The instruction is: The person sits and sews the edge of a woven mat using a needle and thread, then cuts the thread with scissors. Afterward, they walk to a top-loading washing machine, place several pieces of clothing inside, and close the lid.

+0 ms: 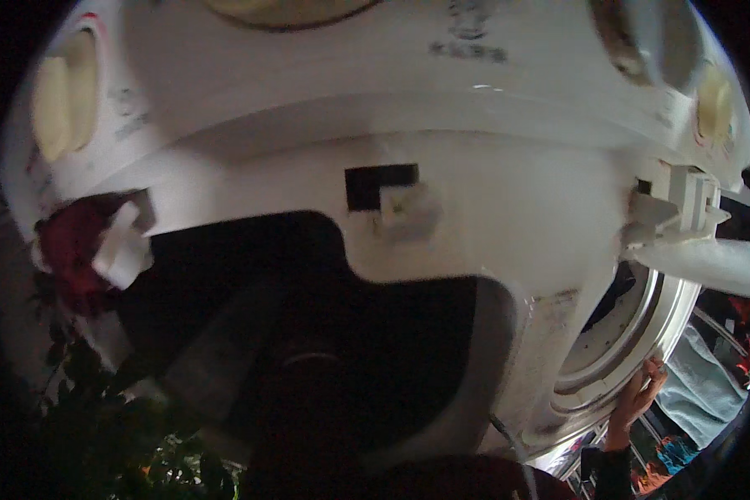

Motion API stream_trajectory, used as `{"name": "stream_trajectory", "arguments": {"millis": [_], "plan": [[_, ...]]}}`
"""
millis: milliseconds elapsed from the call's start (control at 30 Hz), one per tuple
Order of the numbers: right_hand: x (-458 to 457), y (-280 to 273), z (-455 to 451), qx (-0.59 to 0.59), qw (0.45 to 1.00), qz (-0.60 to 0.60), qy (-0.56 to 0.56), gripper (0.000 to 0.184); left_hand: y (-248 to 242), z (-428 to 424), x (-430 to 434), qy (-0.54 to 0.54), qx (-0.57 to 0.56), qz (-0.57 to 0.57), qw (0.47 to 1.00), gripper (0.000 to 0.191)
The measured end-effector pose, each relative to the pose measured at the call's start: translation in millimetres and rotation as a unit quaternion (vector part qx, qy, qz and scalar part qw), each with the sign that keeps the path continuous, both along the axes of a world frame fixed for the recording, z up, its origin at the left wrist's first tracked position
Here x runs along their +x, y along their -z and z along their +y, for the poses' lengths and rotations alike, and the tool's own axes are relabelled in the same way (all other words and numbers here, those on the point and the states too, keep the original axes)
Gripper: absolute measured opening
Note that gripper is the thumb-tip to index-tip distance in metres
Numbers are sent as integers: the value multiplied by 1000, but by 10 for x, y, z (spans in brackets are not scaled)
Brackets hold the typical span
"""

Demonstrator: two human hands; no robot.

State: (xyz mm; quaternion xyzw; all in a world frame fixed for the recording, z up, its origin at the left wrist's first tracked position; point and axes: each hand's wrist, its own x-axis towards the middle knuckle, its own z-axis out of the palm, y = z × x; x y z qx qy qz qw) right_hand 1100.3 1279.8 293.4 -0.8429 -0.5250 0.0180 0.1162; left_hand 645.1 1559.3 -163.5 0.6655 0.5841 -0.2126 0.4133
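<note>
On the right, my right hand [640, 394] is at the outer edge of a white round tub rim [659, 331], its fingers bent over that edge. A dark sleeve [603, 469] covers the wrist below. The rim belongs to what looks like a white plastic twin-tub washing machine [475, 206], which fills most of the view. My left hand is out of view. Before me gapes a large dark opening [381, 350] in the machine's top; its inside is too dark to make out. A cream knob [65, 94] sits on the panel at the left.
A white hinge bracket [687, 200] stands out at the right. On the left, a white piece [125, 247] lies against a dark red thing [69, 256]. Leaves [187, 462] show at the lower left. Beyond the tub hangs a pale blue-green cloth [700, 387].
</note>
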Motion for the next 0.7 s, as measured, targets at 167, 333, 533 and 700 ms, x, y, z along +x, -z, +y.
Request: {"name": "stream_trajectory", "arguments": {"millis": [167,333,533,700], "plan": [[-50,-41,81,31,998,50,-16,22,-1279,-332,96,-44,-73,-97,992,29],[-9,-83,82,58,997,13,-59,21,-2991,-567,114,-151,-120,-156,969,25],[2,-116,87,108,987,18,-120,30,-5522,-810,-20,-356,21,-222,908,25],[-161,-739,250,116,957,69,-258,50,-6870,-1182,222,-449,133,-381,797,24]]}}
